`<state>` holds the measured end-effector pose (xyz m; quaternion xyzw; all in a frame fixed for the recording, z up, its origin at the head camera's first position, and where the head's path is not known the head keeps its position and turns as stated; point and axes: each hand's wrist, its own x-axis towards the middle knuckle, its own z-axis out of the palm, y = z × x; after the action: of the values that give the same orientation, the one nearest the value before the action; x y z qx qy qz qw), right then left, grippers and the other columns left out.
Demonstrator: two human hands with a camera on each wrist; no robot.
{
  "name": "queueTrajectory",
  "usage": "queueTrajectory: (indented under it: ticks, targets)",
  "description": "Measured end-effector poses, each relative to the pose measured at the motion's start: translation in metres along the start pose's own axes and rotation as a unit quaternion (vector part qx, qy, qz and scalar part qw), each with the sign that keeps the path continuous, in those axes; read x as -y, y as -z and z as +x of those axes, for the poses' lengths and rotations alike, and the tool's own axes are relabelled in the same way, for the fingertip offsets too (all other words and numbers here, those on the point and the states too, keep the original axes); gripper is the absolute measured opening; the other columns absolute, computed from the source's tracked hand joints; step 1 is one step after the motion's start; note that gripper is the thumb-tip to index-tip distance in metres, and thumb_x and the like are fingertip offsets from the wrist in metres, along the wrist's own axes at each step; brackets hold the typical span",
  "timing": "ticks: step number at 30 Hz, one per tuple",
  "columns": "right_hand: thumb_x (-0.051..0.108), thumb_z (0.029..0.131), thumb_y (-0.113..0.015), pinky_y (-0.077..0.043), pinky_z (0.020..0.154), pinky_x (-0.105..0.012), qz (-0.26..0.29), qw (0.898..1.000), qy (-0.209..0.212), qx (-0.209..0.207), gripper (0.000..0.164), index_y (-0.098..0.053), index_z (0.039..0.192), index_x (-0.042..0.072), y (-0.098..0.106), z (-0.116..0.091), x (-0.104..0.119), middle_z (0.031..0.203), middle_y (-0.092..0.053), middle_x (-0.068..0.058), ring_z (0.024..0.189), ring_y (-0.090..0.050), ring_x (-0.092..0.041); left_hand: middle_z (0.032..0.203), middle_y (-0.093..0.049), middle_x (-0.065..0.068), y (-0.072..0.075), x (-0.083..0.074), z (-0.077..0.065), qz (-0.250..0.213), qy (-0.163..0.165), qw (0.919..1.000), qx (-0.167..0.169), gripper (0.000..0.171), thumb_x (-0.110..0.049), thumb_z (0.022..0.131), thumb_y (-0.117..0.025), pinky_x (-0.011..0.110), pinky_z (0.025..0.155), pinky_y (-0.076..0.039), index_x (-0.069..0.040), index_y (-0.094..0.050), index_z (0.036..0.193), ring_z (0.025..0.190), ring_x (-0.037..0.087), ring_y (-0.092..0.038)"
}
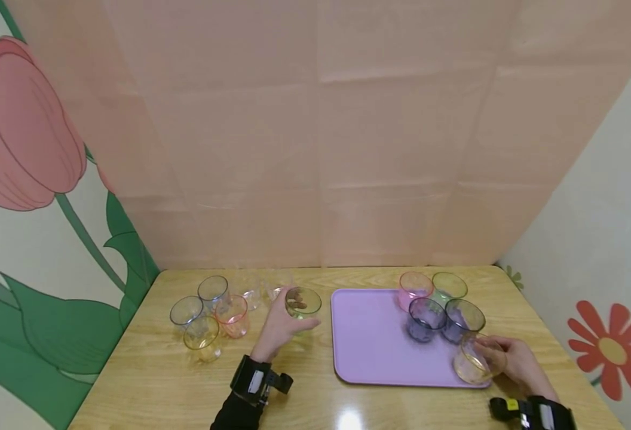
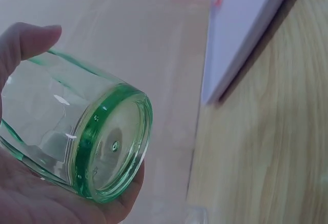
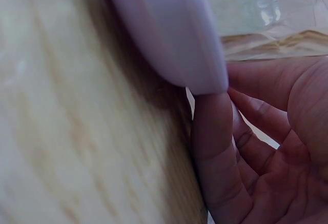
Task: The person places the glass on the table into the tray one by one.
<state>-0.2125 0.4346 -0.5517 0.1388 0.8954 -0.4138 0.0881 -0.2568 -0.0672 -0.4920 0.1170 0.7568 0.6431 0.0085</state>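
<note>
Dark sleeve nearest, the left hand grips a lifted green cup; right of it, open table, then the lilac tray, whose raised edge likely calls for clearance. Farther along, the right hand grips an amber cup at the tray's corner, apparently the placing step, bare tray leftward.

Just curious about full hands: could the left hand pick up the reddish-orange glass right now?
Probably not as things stand: the left hand grips a green glass and would likely need to set it down first. Otherwise the way looks free: the reddish-orange glass stands nearby, nothing visible between.
</note>
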Motion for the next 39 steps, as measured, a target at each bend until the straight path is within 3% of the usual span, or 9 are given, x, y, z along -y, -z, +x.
queueTrajectory:
  ticks: [7, 22, 31, 39]
  targets:
    - [0.05, 0.088, -0.069, -0.048, 0.068, -0.025, -0.002, 1.0, 0.001, 0.001, 0.063, -0.066, 0.119, -0.005, 0.001, 0.0, 0.0, 0.116, -0.067, -0.022, 0.092, -0.056, -0.017, 0.123, -0.059, 0.018, -0.02, -0.003, -0.002, 0.005, -0.006, 0.9992, 0.038, 0.075, -0.016, 0.069, -0.089, 0.046, 0.094, -0.049, -0.011, -0.05, 0.133, 0.113, 0.031, -0.056]
    - [0.053, 0.085, -0.071, -0.046, 0.07, -0.025, -0.007, 1.0, -0.008, -0.002, 0.065, -0.068, 0.116, -0.004, 0.0, 0.003, 0.0, 0.116, -0.067, -0.023, 0.096, -0.058, -0.022, 0.115, -0.063, 0.011, -0.058, -0.017, 0.005, 0.018, -0.026, 0.996, 0.084, 0.074, -0.018, 0.067, -0.089, 0.027, 0.084, -0.053, -0.012, -0.05, 0.131, 0.109, 0.031, -0.061]
    - [0.055, 0.083, -0.072, -0.045, 0.069, -0.026, -0.005, 1.0, -0.01, -0.001, 0.065, -0.069, 0.113, -0.003, 0.0, 0.002, -0.001, 0.111, -0.069, -0.019, 0.092, -0.056, -0.02, 0.11, -0.066, 0.004, -0.093, -0.022, 0.006, 0.081, -0.022, 0.9896, 0.117, 0.066, -0.024, 0.067, -0.089, 0.022, 0.085, -0.049, -0.013, -0.055, 0.122, 0.101, 0.015, -0.062]
    - [0.055, 0.084, -0.071, -0.045, 0.068, -0.025, -0.015, 1.0, -0.005, -0.002, 0.064, -0.069, 0.113, -0.003, 0.0, 0.002, 0.0, 0.111, -0.068, -0.019, 0.092, -0.056, -0.02, 0.108, -0.068, 0.0, -0.118, -0.028, 0.009, 0.133, -0.036, 0.9814, 0.133, 0.069, -0.025, 0.062, -0.092, 0.021, 0.082, -0.048, -0.024, -0.054, 0.12, 0.101, 0.013, -0.063]
